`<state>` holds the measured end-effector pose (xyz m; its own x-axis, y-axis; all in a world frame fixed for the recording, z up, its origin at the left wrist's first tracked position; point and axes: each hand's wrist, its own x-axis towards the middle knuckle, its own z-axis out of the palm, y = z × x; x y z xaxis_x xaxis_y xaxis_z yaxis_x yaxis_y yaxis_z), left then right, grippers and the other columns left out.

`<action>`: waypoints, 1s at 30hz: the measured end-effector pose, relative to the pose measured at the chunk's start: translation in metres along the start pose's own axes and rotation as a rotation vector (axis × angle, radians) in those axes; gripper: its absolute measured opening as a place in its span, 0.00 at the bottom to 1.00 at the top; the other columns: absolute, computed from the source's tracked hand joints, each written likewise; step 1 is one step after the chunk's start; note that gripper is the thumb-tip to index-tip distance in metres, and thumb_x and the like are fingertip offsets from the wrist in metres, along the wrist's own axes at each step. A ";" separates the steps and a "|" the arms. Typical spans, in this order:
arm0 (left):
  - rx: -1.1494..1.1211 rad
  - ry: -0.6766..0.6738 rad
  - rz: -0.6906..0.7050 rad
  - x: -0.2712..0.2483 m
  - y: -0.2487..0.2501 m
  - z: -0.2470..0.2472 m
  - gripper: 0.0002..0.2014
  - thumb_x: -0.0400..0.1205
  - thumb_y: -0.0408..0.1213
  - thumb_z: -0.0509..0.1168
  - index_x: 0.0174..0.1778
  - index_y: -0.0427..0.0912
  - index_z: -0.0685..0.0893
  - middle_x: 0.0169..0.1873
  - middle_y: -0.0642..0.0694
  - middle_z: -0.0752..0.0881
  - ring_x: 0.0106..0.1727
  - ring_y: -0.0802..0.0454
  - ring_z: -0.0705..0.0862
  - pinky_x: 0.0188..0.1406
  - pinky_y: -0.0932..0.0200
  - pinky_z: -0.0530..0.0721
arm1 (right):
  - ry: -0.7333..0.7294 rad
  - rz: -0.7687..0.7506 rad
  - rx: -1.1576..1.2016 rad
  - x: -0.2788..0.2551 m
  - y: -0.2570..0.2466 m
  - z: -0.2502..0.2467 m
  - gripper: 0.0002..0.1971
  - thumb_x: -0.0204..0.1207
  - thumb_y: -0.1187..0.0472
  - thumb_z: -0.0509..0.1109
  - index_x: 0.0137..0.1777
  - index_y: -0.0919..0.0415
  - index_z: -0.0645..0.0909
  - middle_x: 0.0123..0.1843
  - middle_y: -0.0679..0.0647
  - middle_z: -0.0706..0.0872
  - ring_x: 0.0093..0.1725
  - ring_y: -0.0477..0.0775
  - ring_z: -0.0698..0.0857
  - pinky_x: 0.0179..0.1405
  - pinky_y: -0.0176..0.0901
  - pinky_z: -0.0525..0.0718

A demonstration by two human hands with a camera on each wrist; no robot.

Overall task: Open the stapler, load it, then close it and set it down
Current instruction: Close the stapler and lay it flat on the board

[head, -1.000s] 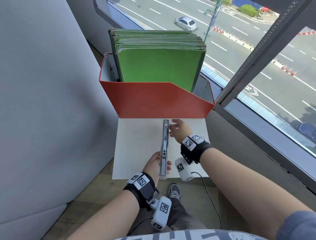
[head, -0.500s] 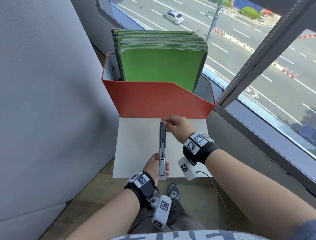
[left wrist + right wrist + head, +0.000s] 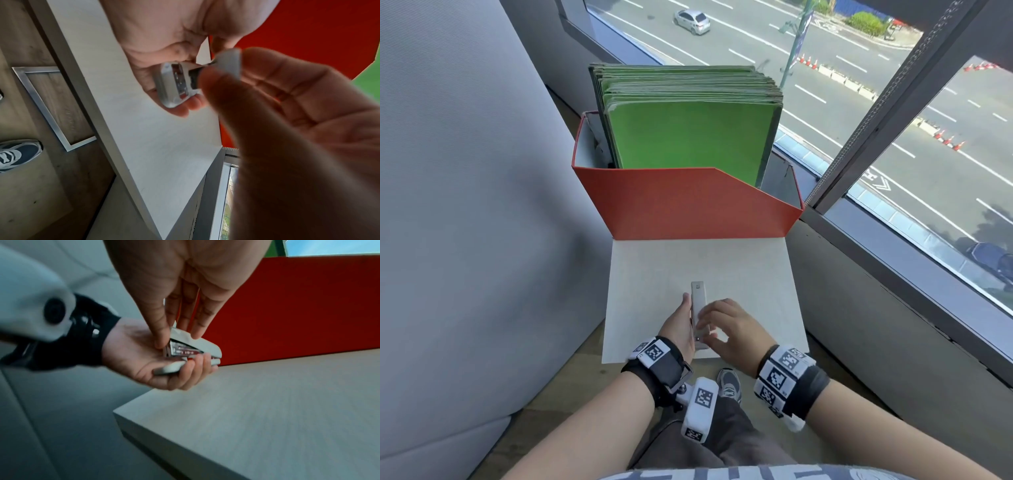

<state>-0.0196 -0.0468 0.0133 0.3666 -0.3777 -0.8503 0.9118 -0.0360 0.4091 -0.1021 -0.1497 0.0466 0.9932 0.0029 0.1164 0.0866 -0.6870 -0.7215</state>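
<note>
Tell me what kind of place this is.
Probably an upper-floor office: a red file box packed with green folders, a stapler held over a small table, a window overlooking a multi-lane road below.

Red box point(image 3: 688, 205) of upright green folders point(image 3: 688, 137) at pale tabletop's point(image 3: 654, 267) far edge; grey shoe point(image 3: 729, 383) below
</note>
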 end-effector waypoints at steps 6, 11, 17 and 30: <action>0.065 -0.044 0.106 0.002 -0.003 -0.003 0.21 0.78 0.50 0.65 0.59 0.38 0.78 0.37 0.43 0.84 0.36 0.48 0.83 0.34 0.56 0.81 | 0.115 0.241 0.182 -0.007 0.004 0.003 0.07 0.72 0.60 0.75 0.48 0.59 0.82 0.50 0.53 0.83 0.51 0.46 0.83 0.52 0.31 0.82; 0.109 -0.026 0.145 0.009 0.004 0.000 0.25 0.79 0.49 0.63 0.64 0.33 0.78 0.48 0.39 0.86 0.38 0.46 0.83 0.36 0.55 0.80 | 0.063 0.915 0.657 0.005 0.018 0.010 0.16 0.75 0.52 0.72 0.55 0.61 0.75 0.48 0.59 0.85 0.40 0.54 0.87 0.50 0.55 0.89; 0.105 -0.044 0.159 0.015 0.020 0.001 0.11 0.81 0.41 0.63 0.53 0.38 0.80 0.50 0.44 0.87 0.46 0.48 0.85 0.44 0.52 0.82 | -0.095 0.951 1.049 0.019 0.021 0.015 0.12 0.75 0.63 0.73 0.52 0.72 0.80 0.43 0.68 0.85 0.38 0.61 0.88 0.45 0.49 0.89; 0.087 -0.060 0.176 0.021 0.014 0.000 0.05 0.80 0.31 0.64 0.46 0.33 0.83 0.45 0.39 0.87 0.47 0.45 0.86 0.53 0.47 0.84 | -0.032 0.985 1.085 0.012 0.032 0.023 0.11 0.72 0.70 0.74 0.52 0.75 0.80 0.37 0.65 0.86 0.33 0.58 0.89 0.34 0.42 0.89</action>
<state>0.0013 -0.0553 0.0014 0.5047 -0.4399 -0.7428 0.8141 -0.0437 0.5790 -0.0853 -0.1545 0.0093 0.6840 -0.1083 -0.7214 -0.6128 0.4513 -0.6487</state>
